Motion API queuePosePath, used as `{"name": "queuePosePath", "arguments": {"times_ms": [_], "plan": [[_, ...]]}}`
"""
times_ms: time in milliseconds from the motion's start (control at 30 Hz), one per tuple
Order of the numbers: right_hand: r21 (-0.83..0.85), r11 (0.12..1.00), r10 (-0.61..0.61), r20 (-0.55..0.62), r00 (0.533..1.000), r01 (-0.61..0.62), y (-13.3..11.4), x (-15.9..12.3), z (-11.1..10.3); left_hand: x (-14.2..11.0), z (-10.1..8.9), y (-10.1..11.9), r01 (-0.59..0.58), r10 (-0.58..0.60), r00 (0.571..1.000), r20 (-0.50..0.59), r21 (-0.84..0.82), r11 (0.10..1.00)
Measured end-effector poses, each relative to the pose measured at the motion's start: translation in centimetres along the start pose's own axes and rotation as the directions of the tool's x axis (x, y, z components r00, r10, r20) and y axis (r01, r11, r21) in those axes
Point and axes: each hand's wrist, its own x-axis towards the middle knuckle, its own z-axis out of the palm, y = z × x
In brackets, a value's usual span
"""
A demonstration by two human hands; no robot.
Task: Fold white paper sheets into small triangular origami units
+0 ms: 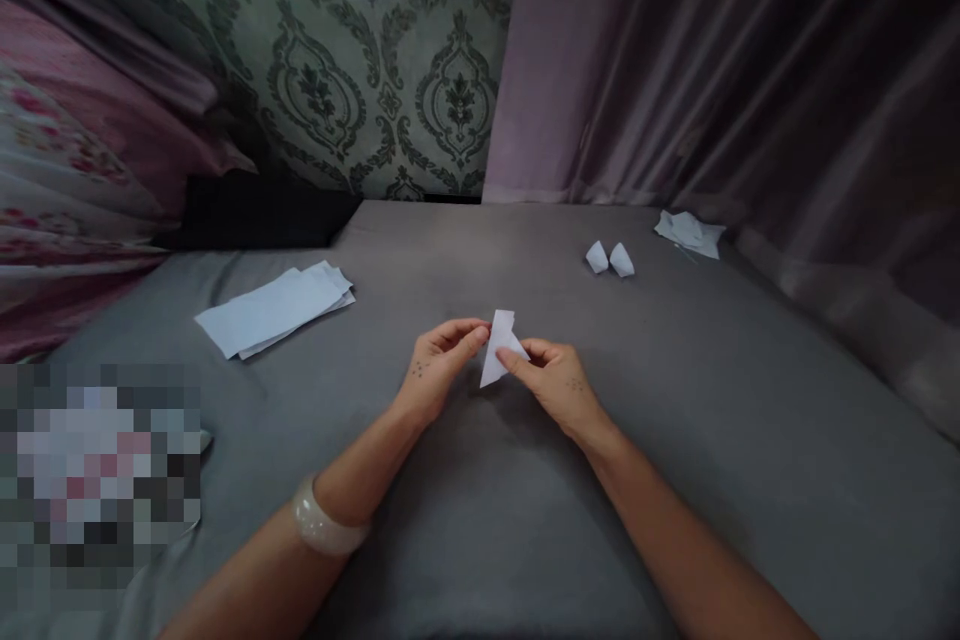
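Note:
A small folded white paper piece (500, 345) is held upright just above the grey sheet (480, 520), pointed end down. My left hand (439, 370) pinches its upper left edge with thumb and fingers closed. My right hand (553, 383) pinches its right side, fingers curled around the fold. A pale bangle sits on my left wrist (326, 523).
A stack of white paper sheets (276, 308) lies to the left. Two small folded paper shapes (610, 258) rest at the back right, with crumpled paper scraps (690, 232) beyond them near the curtain. Floral bedding is at the far left; a blurred patch is at the lower left.

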Motion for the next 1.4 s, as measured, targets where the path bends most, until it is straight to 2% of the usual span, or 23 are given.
{"name": "queuePosePath", "arguments": {"times_ms": [100, 200, 267, 333, 400, 733, 1067, 1300, 1400], "plan": [[-0.145, 0.988, -0.053, 0.002, 0.999, 0.053, 0.4, -0.1, 0.4, -0.1, 0.2, -0.3, 0.059, -0.059, 0.998, -0.009, -0.049, 0.997], [-0.296, 0.938, -0.195, -0.019, 0.981, 0.181, 0.9, -0.1, 0.5, -0.1, 0.1, -0.5, 0.058, -0.059, 0.998, -0.016, -0.052, 0.997], [-0.394, 0.876, -0.339, -0.096, 0.936, 0.277, 1.0, -0.1, 0.5, 0.0, 0.1, -0.6, 0.053, -0.054, 0.998, -0.017, -0.052, 0.997], [-0.487, 0.799, -0.485, -0.177, 0.857, 0.351, 1.0, -0.3, 0.5, -0.1, 0.2, -0.6, 0.056, -0.056, 0.998, -0.006, -0.070, 0.996], [-0.546, 0.732, -0.587, -0.202, 0.784, 0.408, 0.9, -0.4, 0.6, -0.2, 0.3, -0.6, 0.060, -0.059, 0.998, 0.007, -0.100, 0.993], [-0.696, 0.481, -0.774, -0.052, 0.632, 0.533, 1.1, -1.1, 1.3, -0.3, 0.7, -1.2, 0.025, -0.019, 0.999, 0.035, -0.181, 0.983], [-0.761, 0.283, -0.815, 0.130, 0.565, 0.583, 1.6, -1.5, 1.1, -0.5, 0.8, -0.8, 0.019, -0.012, 0.999, 0.035, -0.185, 0.983], [-0.785, 0.262, -0.810, 0.137, 0.570, 0.561, 1.6, -1.4, 1.1, -0.6, 1.0, -0.6, 0.028, -0.026, 1.000, 0.012, -0.200, 0.979], [-0.787, 0.275, -0.792, 0.140, 0.594, 0.552, 1.6, -1.3, 1.1, -0.6, 1.0, -0.6, 0.034, -0.031, 0.999, 0.017, -0.191, 0.981]]}}
